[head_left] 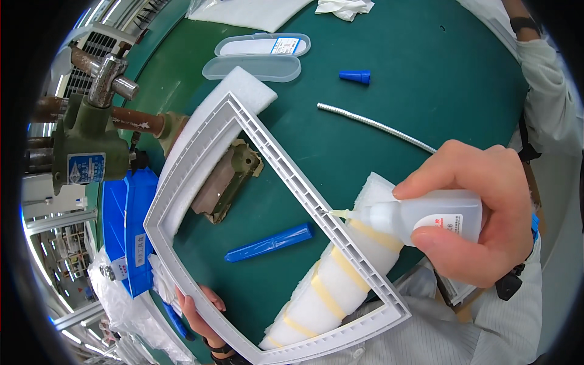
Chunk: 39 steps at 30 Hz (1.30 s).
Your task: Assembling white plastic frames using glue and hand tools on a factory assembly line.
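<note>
Head view: the light grey frame lies over white padding and a tape-bound foam roll above the green counter, its near left side gripped by the left hand, while the right hand is wrapped around a squeeze bottle whose thin tip meets the ribbed right-hand rail. Work looks underway: the bottle is uncapped and positioned, but whether any liquid is already laid, or how much rail is left untreated, cannot be made out.

Open clear case on green table; blue bin near green machine
</note>
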### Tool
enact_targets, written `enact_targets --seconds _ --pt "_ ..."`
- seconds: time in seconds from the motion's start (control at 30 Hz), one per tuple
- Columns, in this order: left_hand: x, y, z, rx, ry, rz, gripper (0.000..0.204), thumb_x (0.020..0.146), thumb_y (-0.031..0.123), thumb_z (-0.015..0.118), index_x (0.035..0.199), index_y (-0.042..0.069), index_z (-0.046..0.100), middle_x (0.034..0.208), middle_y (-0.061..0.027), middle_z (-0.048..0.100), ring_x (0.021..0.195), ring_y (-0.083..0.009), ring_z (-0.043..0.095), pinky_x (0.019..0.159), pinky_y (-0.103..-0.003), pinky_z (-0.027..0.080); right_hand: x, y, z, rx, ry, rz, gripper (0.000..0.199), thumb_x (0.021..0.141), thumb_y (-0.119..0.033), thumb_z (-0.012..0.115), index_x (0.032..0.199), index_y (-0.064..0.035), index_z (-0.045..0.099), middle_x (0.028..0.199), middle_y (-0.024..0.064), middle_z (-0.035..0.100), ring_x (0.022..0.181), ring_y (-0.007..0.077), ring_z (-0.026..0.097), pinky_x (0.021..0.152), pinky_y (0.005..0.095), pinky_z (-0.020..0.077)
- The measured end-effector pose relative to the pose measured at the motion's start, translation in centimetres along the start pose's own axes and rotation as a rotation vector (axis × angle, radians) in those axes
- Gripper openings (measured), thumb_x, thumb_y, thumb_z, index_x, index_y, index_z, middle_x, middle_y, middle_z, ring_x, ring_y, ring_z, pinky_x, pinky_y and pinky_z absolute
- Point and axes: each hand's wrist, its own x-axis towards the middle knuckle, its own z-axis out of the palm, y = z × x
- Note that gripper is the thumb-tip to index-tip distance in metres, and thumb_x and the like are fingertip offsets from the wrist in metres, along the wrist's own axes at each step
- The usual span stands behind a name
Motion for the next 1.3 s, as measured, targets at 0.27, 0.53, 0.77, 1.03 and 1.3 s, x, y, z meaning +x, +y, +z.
enact_targets --seconds 0.27,0.53,0.77,1.03,1.3 --pt "-0.1 0.1 0.0 0.000 0.004 0.001 0.053 0.096 0.035 0.045 0.133 -0.003 0.039 0.064 -0.0106 0.052 0.045 -0.0138 0.048 0.040 -0.025 0.043 0.1 -0.1 0.1 -0.028 -0.009 0.021 0.030 0.066 -0.011 0.068 0.093 0.0034 0.069 0.079 0.0106 0.069 0.056 0.0144 0.065 0.051 0.0228 0.0454" --pt "0.2 0.0 -0.3 -0.015 -0.020 -0.004 0.052 0.097 0.034 0.044 0.133 -0.003 0.039 0.064 -0.0110 0.052 0.046 -0.0142 0.048 0.040 -0.025 0.043 0.1 0.0 -0.2 -0.040 -0.026 0.026 0.031 0.068 -0.012 0.068 0.094 0.0035 0.068 0.079 0.0098 0.068 0.055 0.0139 0.064 0.050 0.0232 0.0446" --pt "-0.2 0.3 -0.1 -0.006 -0.012 -0.019 0.050 0.097 0.032 0.043 0.132 -0.002 0.039 0.065 -0.0115 0.052 0.047 -0.0149 0.050 0.041 -0.025 0.044 -0.7 0.2 -0.1 0.004 0.015 0.063 0.032 0.071 -0.017 0.067 0.096 0.0029 0.068 0.083 0.0095 0.068 0.061 0.0142 0.065 0.053 0.0241 0.0453" --pt "-0.8 0.0 0.1 -0.064 0.028 -0.052 0.047 0.100 0.034 0.040 0.131 -0.001 0.040 0.065 -0.0113 0.051 0.047 -0.0154 0.048 0.043 -0.025 0.042 -4.2 1.6 0.9 0.350 0.068 0.254 0.032 0.083 -0.015 0.065 0.108 0.0039 0.060 0.082 0.0068 0.065 0.068 0.0087 0.059 0.058 0.0250 0.0445" --pt "0.5 1.2 1.7 -0.144 -0.120 0.029 0.064 0.100 0.033 0.041 0.157 0.014 0.018 0.073 -0.0108 0.060 0.048 -0.0094 0.052 0.042 -0.020 0.043 -14.5 0.4 4.2 0.384 0.311 0.272 0.061 0.087 -0.048 0.071 0.114 0.0037 0.055 0.096 0.0084 0.059 0.077 0.0098 0.056 0.066 0.0224 0.0429"
